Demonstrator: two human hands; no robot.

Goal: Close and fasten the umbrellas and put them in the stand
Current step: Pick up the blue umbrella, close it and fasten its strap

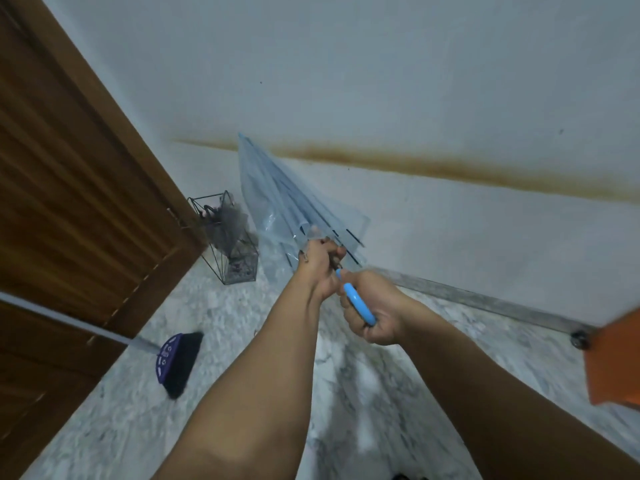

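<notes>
- Right hand is closed around the blue handle, steadying the umbrella at frame centre.
- Left hand squeezes the canopy's rim, probably to gather it for fastening.
- The stand waits centre-left, near the door.

Stained pale wall, marbled floor, wooden door.

Two bare forearms reach in from the bottom edge, with no sleeve, watch, bracelet or glove anywhere on their visible length. The left hand and the right hand are bare too, and no ring shows on the fingers that can be seen. Motion blur softens the knuckles and nails, so finer detail cannot be told.
</notes>
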